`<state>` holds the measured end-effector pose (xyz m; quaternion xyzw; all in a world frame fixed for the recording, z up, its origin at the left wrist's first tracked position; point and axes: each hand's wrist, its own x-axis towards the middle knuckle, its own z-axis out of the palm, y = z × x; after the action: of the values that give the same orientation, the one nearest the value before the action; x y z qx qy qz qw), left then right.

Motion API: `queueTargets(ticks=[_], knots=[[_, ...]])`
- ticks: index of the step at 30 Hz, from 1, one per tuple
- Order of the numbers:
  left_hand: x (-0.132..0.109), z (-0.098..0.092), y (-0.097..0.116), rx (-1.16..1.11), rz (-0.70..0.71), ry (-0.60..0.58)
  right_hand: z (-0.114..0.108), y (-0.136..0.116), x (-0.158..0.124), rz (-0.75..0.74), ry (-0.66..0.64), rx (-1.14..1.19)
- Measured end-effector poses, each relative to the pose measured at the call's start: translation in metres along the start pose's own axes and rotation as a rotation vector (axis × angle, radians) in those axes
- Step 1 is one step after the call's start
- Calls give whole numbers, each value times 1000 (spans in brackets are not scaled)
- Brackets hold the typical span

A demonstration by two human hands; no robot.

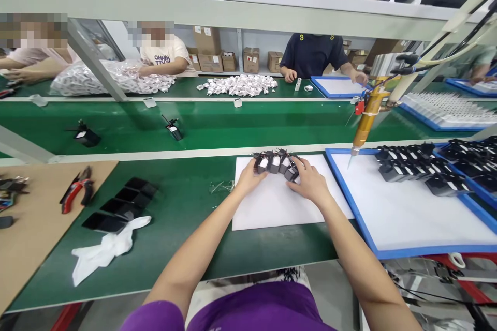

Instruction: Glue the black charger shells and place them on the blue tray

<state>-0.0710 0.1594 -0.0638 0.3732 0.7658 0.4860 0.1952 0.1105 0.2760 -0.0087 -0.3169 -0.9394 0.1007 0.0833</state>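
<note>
A short row of small black box-shaped units [275, 163] with pale label patches stands at the back of a white sheet [267, 207]. My left hand [249, 178] closes on the left end of the row. At the right end, my right hand [311, 180] has its fingers wrapped round the last unit, which is tilted. The two hands press the units together between them. Thin clear strips [222, 186] lie just left of the sheet. Similar black units [407, 169] stand in rows in a blue-rimmed tray [368, 235] to my right.
Red-handled pliers [76, 190] lie on a brown board [46, 238]. Several flat black panels [122, 204] and a white cloth [111, 248] are nearby. A yellow dispenser [367, 119] hangs above the tray. Across the green belt [225, 129], which carries black units, people handle white parts [240, 84].
</note>
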Motion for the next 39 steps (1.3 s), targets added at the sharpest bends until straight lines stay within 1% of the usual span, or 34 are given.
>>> queueTargets(ticks=[3,7,11,14,16,19,21,23,25,27,28,30,32,33,36,39], knots=[[0,0,-1,-30,5,-2,10,-2,3,26,63,-20],[1,-1,-3,-67,10,-5,18,1,4,46,144,-12],[0,-1,-5,-101,25,-16,18,11,7,-12,161,31],[1,-2,-7,-125,41,-14,13,24,5,-124,140,78],[1,-3,-7,-131,53,9,7,32,-1,-257,96,115],[-3,-7,-2,-109,87,99,0,38,-13,-490,-5,163],[-9,-9,5,-82,125,181,-3,38,-21,-603,-58,180],[-17,-9,14,-13,229,246,-4,37,-25,-659,-81,187],[-24,-8,23,80,388,257,-4,37,-27,-683,-86,186],[-31,-5,31,155,534,207,-5,38,-29,-698,-60,192],[-33,-4,33,174,572,158,-6,40,-32,-695,-26,206],[-37,-2,37,204,592,29,-7,46,-42,-643,67,269],[-40,0,39,231,575,-117,-5,53,-56,-521,137,354],[-41,0,40,240,565,-188,-3,56,-63,-450,142,388],[-43,2,42,221,523,-373,10,62,-82,-265,91,451],[-43,7,41,109,411,-490,27,61,-88,-163,82,491]])
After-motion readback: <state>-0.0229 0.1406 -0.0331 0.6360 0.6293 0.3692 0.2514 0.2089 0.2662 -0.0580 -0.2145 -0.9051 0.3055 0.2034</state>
